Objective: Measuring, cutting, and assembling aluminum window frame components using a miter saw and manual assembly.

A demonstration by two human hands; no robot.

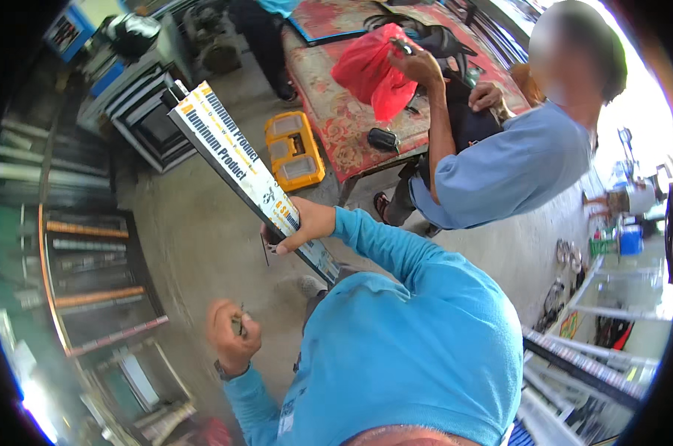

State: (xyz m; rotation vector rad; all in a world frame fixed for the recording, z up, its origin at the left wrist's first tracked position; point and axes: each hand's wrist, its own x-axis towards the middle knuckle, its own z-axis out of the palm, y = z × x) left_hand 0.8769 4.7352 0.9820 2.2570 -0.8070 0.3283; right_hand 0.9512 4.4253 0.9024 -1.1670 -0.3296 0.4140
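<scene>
My right hand (307, 224) is wrapped round a long aluminium profile (236, 160). The bar is dark along one side, with white printed film on its faces. It slants from my body up to the far left, tilted, its far end above the floor. My left hand (234, 336), with a dark band at the wrist, is curled closed, apart from the bar. A thin dark piece shows between its fingers, too small to name.
A co-worker (511, 163) at right holds a red plastic bag (377, 70) over a flower-patterned table (329, 111). A yellow toolbox (294, 151) sits on the floor. Dark frames (147, 119) lean behind it. Racks of profiles (91, 253) stand at left. More bars (582, 364) lie at lower right.
</scene>
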